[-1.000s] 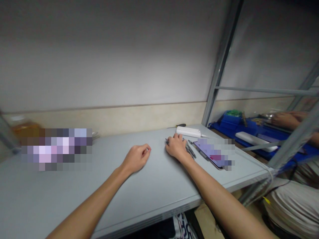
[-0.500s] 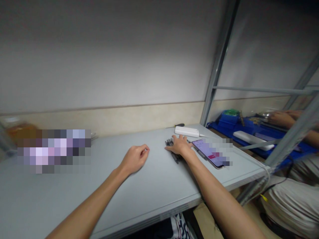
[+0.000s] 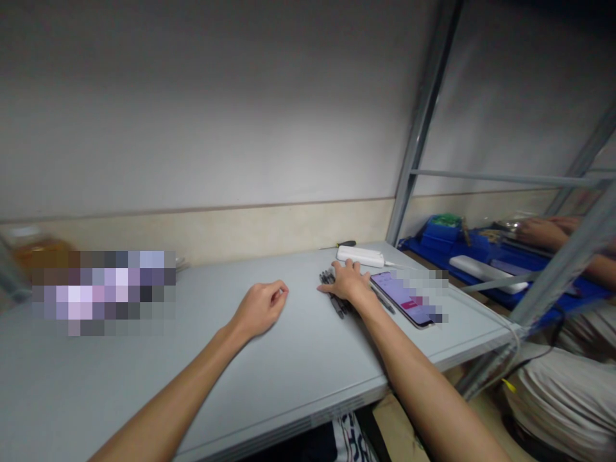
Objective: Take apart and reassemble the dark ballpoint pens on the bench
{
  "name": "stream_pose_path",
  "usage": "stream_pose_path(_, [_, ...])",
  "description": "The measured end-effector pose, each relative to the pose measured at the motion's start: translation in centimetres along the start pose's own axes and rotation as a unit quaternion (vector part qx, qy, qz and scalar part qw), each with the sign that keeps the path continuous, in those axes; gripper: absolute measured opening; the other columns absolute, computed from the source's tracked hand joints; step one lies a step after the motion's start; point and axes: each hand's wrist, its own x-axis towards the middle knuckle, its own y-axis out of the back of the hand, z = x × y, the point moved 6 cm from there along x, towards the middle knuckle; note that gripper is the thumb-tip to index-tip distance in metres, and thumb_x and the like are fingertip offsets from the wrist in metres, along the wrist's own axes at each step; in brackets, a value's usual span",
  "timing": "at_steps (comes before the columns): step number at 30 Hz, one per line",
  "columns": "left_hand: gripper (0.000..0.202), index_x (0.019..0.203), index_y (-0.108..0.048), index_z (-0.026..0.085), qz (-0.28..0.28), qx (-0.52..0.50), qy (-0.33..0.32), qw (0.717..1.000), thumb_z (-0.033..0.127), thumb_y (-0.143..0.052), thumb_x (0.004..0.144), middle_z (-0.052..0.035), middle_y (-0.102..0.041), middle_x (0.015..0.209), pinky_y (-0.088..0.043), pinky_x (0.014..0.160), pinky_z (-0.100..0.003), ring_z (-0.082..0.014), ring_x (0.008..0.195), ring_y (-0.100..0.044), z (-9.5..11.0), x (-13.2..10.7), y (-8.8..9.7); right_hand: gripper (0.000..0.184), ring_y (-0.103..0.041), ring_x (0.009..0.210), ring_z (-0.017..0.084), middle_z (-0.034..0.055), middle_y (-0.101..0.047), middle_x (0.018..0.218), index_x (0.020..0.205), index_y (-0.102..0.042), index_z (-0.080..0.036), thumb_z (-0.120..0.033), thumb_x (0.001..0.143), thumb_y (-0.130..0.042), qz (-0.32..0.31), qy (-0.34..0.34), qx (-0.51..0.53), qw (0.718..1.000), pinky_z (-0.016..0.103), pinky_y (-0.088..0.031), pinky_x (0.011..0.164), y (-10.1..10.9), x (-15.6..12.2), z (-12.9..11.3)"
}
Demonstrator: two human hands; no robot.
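Note:
Several dark pens [image 3: 338, 306] lie bunched on the grey tabletop [image 3: 298, 359]. Over them rests my right hand [image 3: 350, 281], its fingers spread and touching the bunch, part of which it hides. One more pen [image 3: 384, 299] lies between this hand and a smartphone [image 3: 402, 298] whose screen is lit. To the left, my left hand [image 3: 262, 307] rests on the table with fingers curled in and thumb near the fingertips. Nothing shows in it, and it is apart from the pens.
A white power strip [image 3: 360, 256] with a cable and a screwdriver [image 3: 346, 244] lie behind the pens. A jar [image 3: 43, 253] and a blurred-out patch are at left. Beyond the metal frame [image 3: 409, 173], another person's hand [image 3: 541, 232] is over a blue surface [image 3: 500, 242].
The pen beside the smartphone has shifted slightly left, away from the phone's edge. My right hand has barely moved over the pens, and my left hand stays in place.

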Motion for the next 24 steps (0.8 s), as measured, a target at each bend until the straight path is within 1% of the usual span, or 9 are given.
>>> stream_pose_path(3, [0.02, 0.075, -0.06, 0.017, -0.004, 0.002, 0.0, 1.0, 0.023, -0.042, 0.083, 0.0039, -0.05, 0.05, -0.032, 0.052, -0.022, -0.0099, 0.046, -0.046, -0.08, -0.01, -0.1, 0.078, -0.025, 0.12, 0.037, 0.0164, -0.032, 0.13, 0.125, -0.04, -0.023, -0.062, 0.06, -0.059, -0.013, -0.015, 0.005, 1.0, 0.06, -0.025, 0.086, -0.16, 0.03, 0.17])
stream_pose_path(7, [0.021, 0.077, -0.06, 0.017, -0.011, 0.003, 0.004, 1.0, 0.024, -0.041, 0.084, 0.0039, -0.05, 0.05, -0.032, 0.052, -0.021, -0.0098, 0.047, -0.046, -0.34, -0.07, -0.34, 0.079, -0.023, 0.121, 0.037, 0.0162, -0.03, 0.131, 0.126, -0.037, -0.025, -0.062, 0.06, -0.058, -0.041, -0.027, 0.021, 0.999, 0.061, -0.028, 0.083, -0.27, -0.13, 0.25])
stream_pose_path(9, [0.022, 0.076, -0.059, 0.017, -0.014, 0.004, 0.006, 1.0, 0.024, -0.04, 0.084, 0.0041, -0.049, 0.05, -0.032, 0.053, -0.021, -0.0097, 0.047, -0.046, -0.36, -0.07, -0.39, 0.079, -0.023, 0.121, 0.036, 0.0165, -0.031, 0.13, 0.126, -0.038, -0.023, -0.062, 0.06, -0.059, -0.031, -0.023, 0.013, 0.999, 0.06, -0.028, 0.084, -0.13, -0.14, 0.2])
stream_pose_path(13, [0.021, 0.076, -0.059, 0.017, -0.017, 0.005, 0.007, 1.0, 0.024, -0.04, 0.084, 0.004, -0.049, 0.05, -0.031, 0.053, -0.022, -0.01, 0.047, -0.046, -0.2, -0.03, -0.34, 0.08, -0.022, 0.122, 0.036, 0.0166, -0.032, 0.13, 0.126, -0.039, -0.022, -0.063, 0.059, -0.058, -0.011, -0.011, -0.009, 1.0, 0.061, -0.02, 0.09, -0.04, 0.0, 0.1])
stream_pose_path(15, [0.021, 0.076, -0.059, 0.017, -0.018, 0.005, 0.007, 1.0, 0.024, -0.041, 0.083, 0.0039, -0.05, 0.05, -0.031, 0.053, -0.022, -0.0102, 0.047, -0.046, -0.14, -0.02, -0.29, 0.079, -0.022, 0.122, 0.036, 0.0163, -0.031, 0.131, 0.126, -0.038, -0.023, -0.063, 0.061, -0.057, -0.028, -0.018, 0.002, 0.999, 0.062, -0.021, 0.088, -0.24, 0.0, 0.18])
stream_pose_path(17, [0.021, 0.075, -0.059, 0.017, -0.019, 0.005, 0.008, 1.0, 0.024, -0.041, 0.083, 0.0039, -0.05, 0.05, -0.031, 0.053, -0.022, -0.0102, 0.048, -0.046, -0.16, -0.04, -0.26, 0.077, -0.024, 0.121, 0.036, 0.0161, -0.03, 0.131, 0.125, -0.038, -0.024, -0.062, 0.062, -0.057, -0.043, -0.023, 0.014, 0.999, 0.062, -0.026, 0.085, -0.33, -0.07, 0.19])
stream_pose_path(19, [0.021, 0.076, -0.059, 0.017, -0.021, 0.006, 0.01, 1.0, 0.024, -0.04, 0.084, 0.0039, -0.05, 0.051, -0.031, 0.053, -0.022, -0.0101, 0.048, -0.046, -0.24, -0.07, -0.28, 0.074, -0.024, 0.121, 0.035, 0.0159, -0.031, 0.13, 0.124, -0.04, -0.023, -0.061, 0.062, -0.058, -0.041, -0.02, 0.013, 0.999, 0.06, -0.028, 0.085, -0.2, -0.15, 0.09])
stream_pose_path(22, [0.021, 0.076, -0.059, 0.017, -0.022, 0.006, 0.01, 1.0, 0.024, -0.04, 0.084, 0.0039, -0.05, 0.051, -0.031, 0.054, -0.022, -0.01, 0.048, -0.046, -0.31, -0.1, -0.33, 0.074, -0.024, 0.121, 0.035, 0.0159, -0.033, 0.128, 0.123, -0.041, -0.022, -0.061, 0.062, -0.058, -0.023, -0.01, 0.0, 1.0, 0.058, -0.026, 0.088, 0.08, -0.18, -0.07])
stream_pose_path(24, [0.021, 0.076, -0.059, 0.017, -0.02, 0.007, 0.009, 1.0, 0.024, -0.04, 0.084, 0.0038, -0.05, 0.051, -0.032, 0.053, -0.022, -0.0099, 0.047, -0.046, -0.27, -0.08, -0.32, 0.077, -0.023, 0.122, 0.036, 0.0163, -0.032, 0.129, 0.125, -0.039, -0.022, -0.062, 0.061, -0.058, -0.027, -0.018, -0.001, 0.999, 0.06, -0.024, 0.088, 0.01, -0.15, 0.04])
